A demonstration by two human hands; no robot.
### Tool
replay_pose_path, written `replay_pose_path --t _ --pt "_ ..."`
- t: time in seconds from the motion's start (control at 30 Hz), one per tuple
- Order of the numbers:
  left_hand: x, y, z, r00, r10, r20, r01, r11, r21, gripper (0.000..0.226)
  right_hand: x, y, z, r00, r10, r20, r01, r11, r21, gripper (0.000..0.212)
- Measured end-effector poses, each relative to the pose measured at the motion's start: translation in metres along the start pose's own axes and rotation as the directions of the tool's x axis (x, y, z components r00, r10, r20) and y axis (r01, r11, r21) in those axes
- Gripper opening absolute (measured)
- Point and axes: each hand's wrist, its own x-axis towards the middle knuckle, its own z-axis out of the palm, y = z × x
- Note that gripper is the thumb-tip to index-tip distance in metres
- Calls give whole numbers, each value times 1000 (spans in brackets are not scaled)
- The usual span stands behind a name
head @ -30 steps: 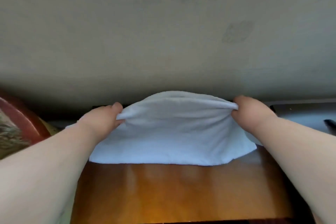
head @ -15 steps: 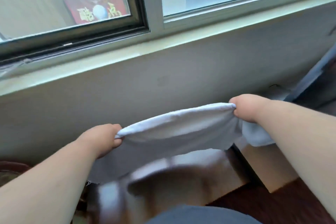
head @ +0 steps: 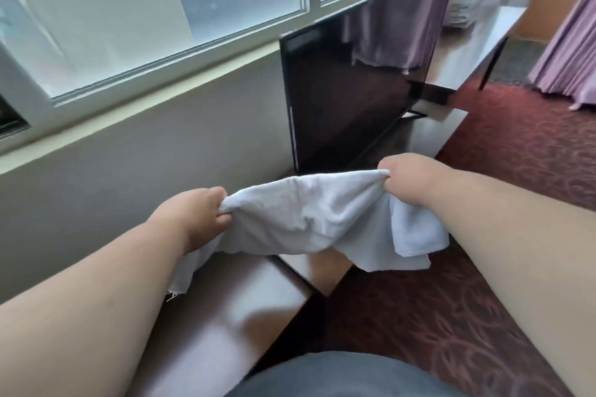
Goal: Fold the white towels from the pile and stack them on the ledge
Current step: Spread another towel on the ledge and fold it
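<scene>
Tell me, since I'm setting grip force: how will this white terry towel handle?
The white terry towel looks floppy, sagging between the left hand and right hand. Probably light: pinches carry it. Its nubby surface likely resists slipping.

I count one towel (head: 309, 216), two hands (head: 196, 214) (head: 409, 180), one television (head: 354, 87) and one table (head: 238, 300).

White towel (head: 309, 213) stretched between both hands, left hand (head: 196, 213), right hand (head: 409, 180), television (head: 354, 84) behind
</scene>
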Motion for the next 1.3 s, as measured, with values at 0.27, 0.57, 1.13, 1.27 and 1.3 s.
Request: replay_pose_path --t 0.27,0.57,1.13,1.27,1.3 --pt "55 245 -3 974 116 -193 -153 970 -190 20 -67 206 0 938 227 -261 -148 945 292 16" --pt "157 414 6 955 190 -226 -254 919 -300 22 -85 418 8 754 593 -282 -438 774 457 14" --pt "579 683 -40 824 562 -75 -560 786 -261 11 108 765 -61 441 863 -248 -752 506 424 16" --pt "675 760 -50 847 489 -208 -532 776 -338 19 186 845 -69 416 876 -245 -726 482 490 14" --pt "697 780 -51 855 461 -238 -518 771 -369 21 208 868 -71 423 872 -246 -708 488 510 13"
